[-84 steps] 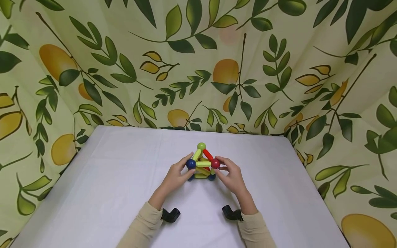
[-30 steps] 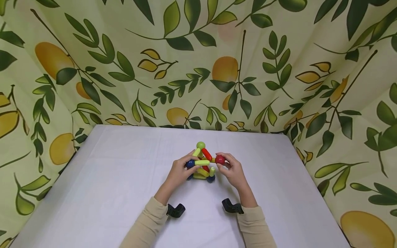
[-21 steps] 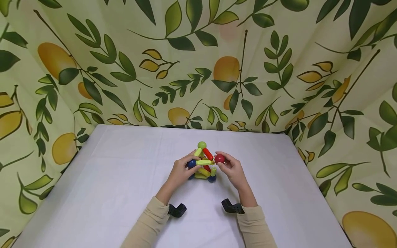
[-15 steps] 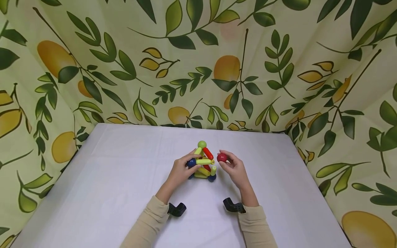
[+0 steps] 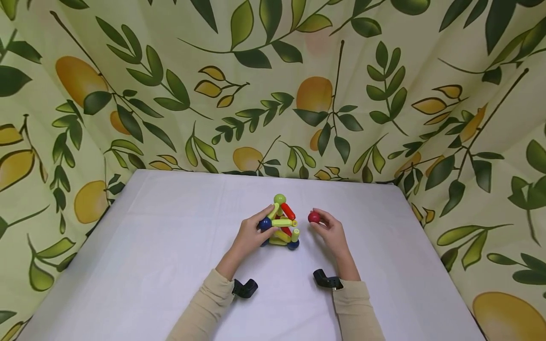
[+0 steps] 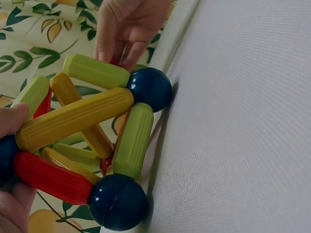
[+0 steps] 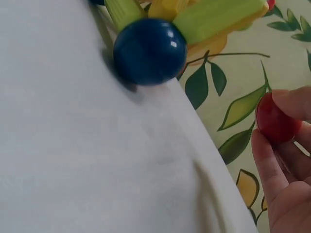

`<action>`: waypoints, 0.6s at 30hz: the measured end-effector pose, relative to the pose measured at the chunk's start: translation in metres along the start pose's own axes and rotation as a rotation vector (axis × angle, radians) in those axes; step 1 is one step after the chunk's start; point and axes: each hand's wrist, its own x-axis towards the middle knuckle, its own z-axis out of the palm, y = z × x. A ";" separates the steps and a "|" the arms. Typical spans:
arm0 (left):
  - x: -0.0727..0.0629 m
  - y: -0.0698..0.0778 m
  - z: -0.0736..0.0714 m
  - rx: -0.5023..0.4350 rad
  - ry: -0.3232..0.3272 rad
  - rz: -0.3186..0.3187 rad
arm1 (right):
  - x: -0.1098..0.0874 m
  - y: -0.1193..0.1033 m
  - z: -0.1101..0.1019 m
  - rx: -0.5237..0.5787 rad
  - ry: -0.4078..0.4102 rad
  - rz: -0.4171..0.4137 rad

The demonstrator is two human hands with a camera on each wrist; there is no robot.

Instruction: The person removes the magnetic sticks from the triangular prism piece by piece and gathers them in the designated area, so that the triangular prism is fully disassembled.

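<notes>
The left hand (image 5: 247, 234) has its finger and thumb curled round a shiny, round blue ball (image 5: 265, 223). That ball is one corner of a pointy toy shape (image 5: 274, 212), made of balls and sticks, that sits just past the left hand's fingertips. The sticks look like smooth plastic, with little grooves along their sides.

From the gripped ball, a light green stick (image 5: 281, 222) points across toward the right hand (image 5: 334, 234), and its far end is bare. Farther ahead of the left hand, at the top of the toy, is a smooth green ball (image 5: 279, 199). A bright red stick (image 5: 288, 211) slants down from there, on the side nearer the right hand. Lower down, between the two hands, a short green stick (image 5: 295, 234) stands up on a low blue ball (image 5: 293, 245), and its top is bare too.

The right hand pinches a round, shiny red ball (image 5: 313, 217) between thumb and fingers. The ball is up in the fingertips, near the toy but not touching it.

Under both hands is a white cloth (image 5: 170, 213) with a fine, bumpy weave. Past the hands hangs a soft, wavy curtain (image 5: 166, 137) with leaves and orange fruit on it
</notes>
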 end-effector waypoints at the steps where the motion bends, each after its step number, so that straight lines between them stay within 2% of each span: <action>1: 0.000 0.000 0.000 0.004 0.001 -0.001 | 0.002 0.002 -0.001 -0.013 0.004 0.011; 5: 0.001 0.000 0.000 0.009 0.011 -0.015 | 0.014 0.005 -0.005 -0.047 0.015 0.058; 12: 0.001 0.002 0.000 0.004 0.017 -0.018 | 0.037 0.009 -0.006 -0.037 0.061 0.145; 18: -0.001 0.001 -0.001 0.026 0.031 -0.020 | 0.054 0.017 -0.003 -0.044 0.075 0.187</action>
